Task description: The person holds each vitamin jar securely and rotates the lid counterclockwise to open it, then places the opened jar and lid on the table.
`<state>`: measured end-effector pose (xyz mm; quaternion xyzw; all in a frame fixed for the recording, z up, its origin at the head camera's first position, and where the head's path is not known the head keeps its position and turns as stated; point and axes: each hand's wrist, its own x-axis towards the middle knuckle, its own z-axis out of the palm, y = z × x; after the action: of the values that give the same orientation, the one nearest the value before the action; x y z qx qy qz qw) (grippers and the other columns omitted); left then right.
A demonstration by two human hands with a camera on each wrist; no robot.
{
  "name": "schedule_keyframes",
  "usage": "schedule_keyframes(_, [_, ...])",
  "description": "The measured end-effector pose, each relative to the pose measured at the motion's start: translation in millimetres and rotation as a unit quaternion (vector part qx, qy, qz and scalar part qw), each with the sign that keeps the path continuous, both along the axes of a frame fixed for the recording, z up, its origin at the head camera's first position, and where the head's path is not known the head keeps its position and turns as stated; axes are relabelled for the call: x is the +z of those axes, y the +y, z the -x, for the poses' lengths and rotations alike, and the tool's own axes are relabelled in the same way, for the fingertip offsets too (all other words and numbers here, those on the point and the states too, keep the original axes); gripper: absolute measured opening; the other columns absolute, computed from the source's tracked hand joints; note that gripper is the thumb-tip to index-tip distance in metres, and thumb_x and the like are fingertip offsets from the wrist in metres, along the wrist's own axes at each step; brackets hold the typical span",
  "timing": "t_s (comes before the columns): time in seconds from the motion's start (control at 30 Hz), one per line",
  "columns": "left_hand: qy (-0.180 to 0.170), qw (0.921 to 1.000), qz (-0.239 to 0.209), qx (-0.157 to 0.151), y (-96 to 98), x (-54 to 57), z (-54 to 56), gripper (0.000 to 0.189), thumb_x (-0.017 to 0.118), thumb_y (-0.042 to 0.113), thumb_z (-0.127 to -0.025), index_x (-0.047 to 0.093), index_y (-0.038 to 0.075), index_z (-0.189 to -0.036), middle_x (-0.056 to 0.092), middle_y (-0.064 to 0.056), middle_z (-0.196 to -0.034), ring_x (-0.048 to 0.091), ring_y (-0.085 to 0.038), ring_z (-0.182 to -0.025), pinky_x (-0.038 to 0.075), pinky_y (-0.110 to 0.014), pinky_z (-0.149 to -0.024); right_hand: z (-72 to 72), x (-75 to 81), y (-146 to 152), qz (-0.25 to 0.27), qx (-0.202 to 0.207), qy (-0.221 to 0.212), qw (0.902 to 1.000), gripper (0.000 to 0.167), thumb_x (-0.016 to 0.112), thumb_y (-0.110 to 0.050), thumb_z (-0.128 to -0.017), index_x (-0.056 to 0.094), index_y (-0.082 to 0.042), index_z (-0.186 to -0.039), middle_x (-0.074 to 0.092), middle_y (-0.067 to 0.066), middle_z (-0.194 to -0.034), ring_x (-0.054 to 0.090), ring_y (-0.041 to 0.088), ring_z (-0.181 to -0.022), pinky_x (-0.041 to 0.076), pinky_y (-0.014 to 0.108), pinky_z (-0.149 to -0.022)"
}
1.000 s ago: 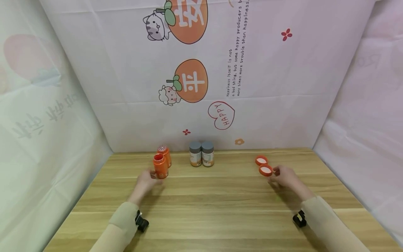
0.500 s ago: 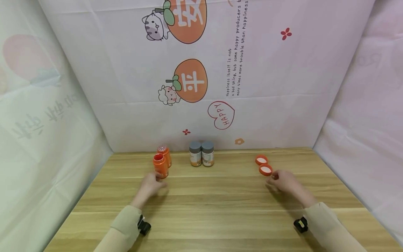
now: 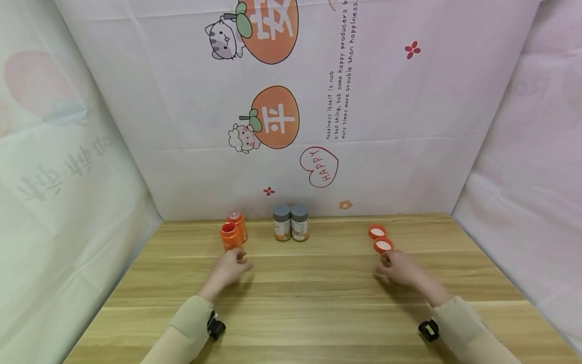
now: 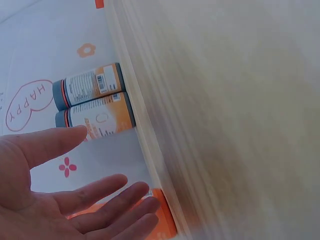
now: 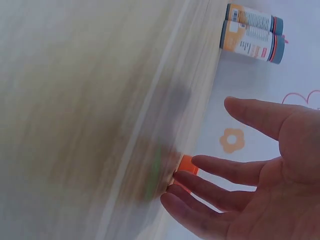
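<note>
Orange bottles [image 3: 231,239] stand left of the grey-capped jars [image 3: 282,228], orange lids [image 3: 384,245] right of them. Left of the jars, the left hand [image 3: 227,268] is loosely spread, holding nothing, though bottle contact is unclear; rightward, the right hand [image 3: 402,268], similarly relaxed, is empty.

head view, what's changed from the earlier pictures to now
The left hand moved right and the right hand left, both drawing back slightly; neither grips anything now. The orange bottles, orange caps and grey-lidded bottles stayed put.

Free tabletop [image 3: 313,298] between hands [image 3: 227,268] [image 3: 402,268], jars [image 3: 282,227] behind
</note>
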<state>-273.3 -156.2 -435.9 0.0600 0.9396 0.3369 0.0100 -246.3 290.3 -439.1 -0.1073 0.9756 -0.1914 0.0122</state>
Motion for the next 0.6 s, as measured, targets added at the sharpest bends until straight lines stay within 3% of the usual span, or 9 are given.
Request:
schedule_keyframes(0.37, [0.014,0.9994,0.006,-0.03,15.2,-1.0,1.7,0.049,0.067,0.024,-0.087,0.055,-0.003,-0.127,0.059,-0.021,-0.125,0.054,-0.039,-0.117,0.041,-0.053,-0.097,-0.6,-1.5,-21,0.006,0.047,0.023,0.9986,0.054,0.062,-0.033,-0.091,0.054,0.011,-0.122,0.061,0.028,-0.117,0.057,0.042,-0.109,0.046,0.053,-0.09])
schedule_keyframes(0.6, [0.017,0.9993,-0.009,-0.033,22.7,-0.5,5.6,0.05,0.067,0.023,-0.087,0.055,-0.003,-0.127,0.058,-0.021,-0.127,0.052,-0.039,-0.12,0.041,-0.053,-0.098,-0.9,0.9,-31,0.008,0.057,0.033,0.9978,0.052,0.06,-0.033,-0.092,0.054,0.007,-0.125,0.058,0.026,-0.122,0.054,0.042,-0.114,0.044,0.054,-0.093])
